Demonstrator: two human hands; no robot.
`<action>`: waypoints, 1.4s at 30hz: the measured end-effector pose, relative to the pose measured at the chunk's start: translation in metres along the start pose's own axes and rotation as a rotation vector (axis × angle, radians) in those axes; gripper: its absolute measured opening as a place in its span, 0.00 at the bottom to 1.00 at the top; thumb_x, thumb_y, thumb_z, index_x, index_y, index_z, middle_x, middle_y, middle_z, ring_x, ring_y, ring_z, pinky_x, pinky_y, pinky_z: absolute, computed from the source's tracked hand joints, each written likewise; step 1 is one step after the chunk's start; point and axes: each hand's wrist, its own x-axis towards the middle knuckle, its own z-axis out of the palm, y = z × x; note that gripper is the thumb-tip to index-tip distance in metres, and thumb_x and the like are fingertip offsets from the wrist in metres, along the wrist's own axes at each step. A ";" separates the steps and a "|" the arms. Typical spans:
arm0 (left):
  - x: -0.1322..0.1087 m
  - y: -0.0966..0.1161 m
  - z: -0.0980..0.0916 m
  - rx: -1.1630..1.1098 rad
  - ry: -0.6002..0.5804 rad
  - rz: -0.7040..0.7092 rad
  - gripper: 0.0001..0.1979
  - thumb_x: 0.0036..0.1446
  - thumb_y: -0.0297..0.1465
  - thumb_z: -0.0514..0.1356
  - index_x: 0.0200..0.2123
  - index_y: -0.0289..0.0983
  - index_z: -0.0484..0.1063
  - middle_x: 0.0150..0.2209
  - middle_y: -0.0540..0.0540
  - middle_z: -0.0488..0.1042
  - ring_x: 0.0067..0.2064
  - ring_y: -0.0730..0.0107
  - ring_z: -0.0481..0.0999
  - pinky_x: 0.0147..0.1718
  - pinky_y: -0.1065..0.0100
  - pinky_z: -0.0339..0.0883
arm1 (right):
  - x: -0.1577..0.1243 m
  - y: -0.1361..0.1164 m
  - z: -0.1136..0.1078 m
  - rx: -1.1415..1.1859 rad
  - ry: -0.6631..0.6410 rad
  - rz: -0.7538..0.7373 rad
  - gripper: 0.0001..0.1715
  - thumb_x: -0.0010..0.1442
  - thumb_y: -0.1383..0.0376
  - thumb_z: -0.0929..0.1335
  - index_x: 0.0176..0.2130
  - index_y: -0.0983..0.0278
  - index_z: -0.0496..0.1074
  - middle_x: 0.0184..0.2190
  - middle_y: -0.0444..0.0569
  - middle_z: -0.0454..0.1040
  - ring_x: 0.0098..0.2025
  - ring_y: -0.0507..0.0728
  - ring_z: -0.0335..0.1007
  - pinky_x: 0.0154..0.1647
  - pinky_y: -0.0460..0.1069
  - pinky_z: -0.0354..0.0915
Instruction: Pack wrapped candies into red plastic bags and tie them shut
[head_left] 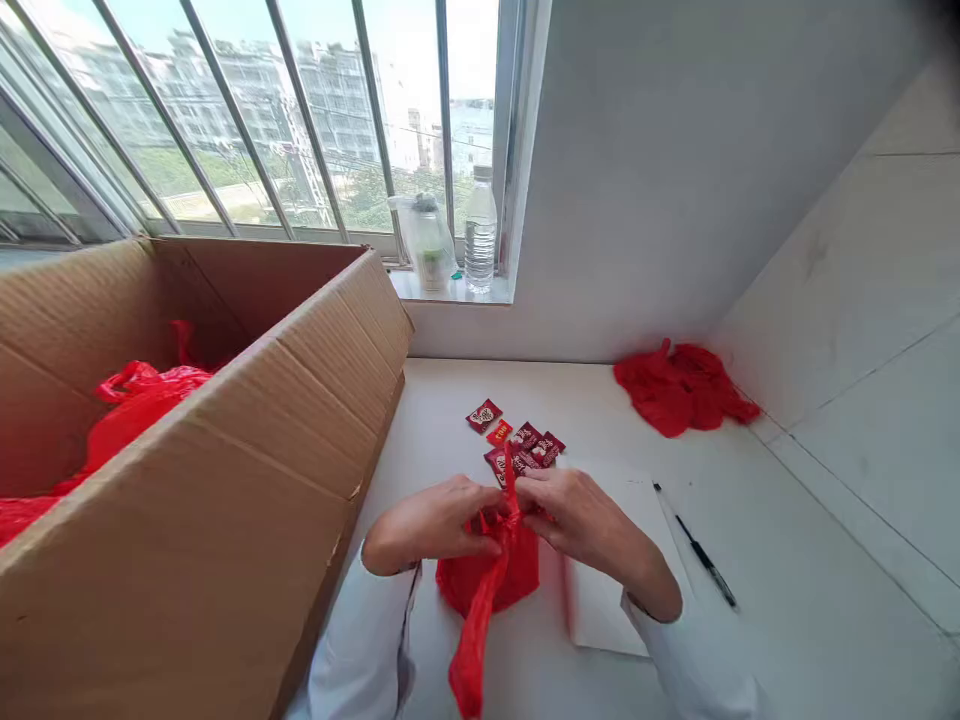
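Note:
A small red plastic bag [491, 580] stands on the white table [787, 600] in front of me. My left hand [439, 520] and my right hand [581, 520] are both closed on its twisted neck, one on each side. One strip of the bag sticks up between my fingers, another hangs down toward me. Several small red sachets [517, 440] lie on the table just beyond my hands.
A big open cardboard box [225, 470] with red bags [135, 400] inside fills the left. A heap of red bags [682, 385] lies by the far wall. A white sheet [600, 600] and a black pen [701, 555] lie at my right. A water bottle [480, 230] stands on the sill.

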 end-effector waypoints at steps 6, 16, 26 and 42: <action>0.011 -0.001 0.002 0.005 0.027 -0.047 0.06 0.47 0.21 0.53 0.26 0.37 0.67 0.24 0.53 0.70 0.26 0.75 0.65 0.27 0.73 0.54 | -0.001 0.008 -0.007 0.018 0.025 0.074 0.13 0.52 0.75 0.64 0.25 0.62 0.55 0.23 0.39 0.63 0.26 0.49 0.54 0.28 0.45 0.48; -0.015 -0.023 -0.012 0.066 0.131 -0.194 0.07 0.47 0.22 0.51 0.23 0.38 0.64 0.23 0.52 0.69 0.26 0.72 0.65 0.25 0.71 0.53 | -0.020 0.037 -0.033 0.066 -0.146 0.201 0.12 0.47 0.75 0.63 0.22 0.63 0.53 0.22 0.38 0.60 0.25 0.49 0.52 0.26 0.46 0.47; -0.007 0.006 0.000 -0.008 0.138 -0.054 0.08 0.55 0.33 0.57 0.40 0.42 0.67 0.41 0.51 0.72 0.41 0.67 0.69 0.37 0.70 0.60 | -0.011 0.023 -0.030 0.288 -0.215 0.073 0.20 0.51 0.52 0.72 0.41 0.60 0.72 0.34 0.43 0.73 0.35 0.53 0.65 0.35 0.46 0.58; -0.011 0.004 -0.016 -0.125 0.577 -0.182 0.07 0.61 0.33 0.50 0.30 0.40 0.59 0.29 0.55 0.64 0.29 0.74 0.61 0.26 0.72 0.54 | -0.027 0.034 -0.049 0.074 0.001 0.397 0.10 0.53 0.66 0.63 0.22 0.62 0.57 0.19 0.38 0.59 0.23 0.49 0.49 0.24 0.46 0.47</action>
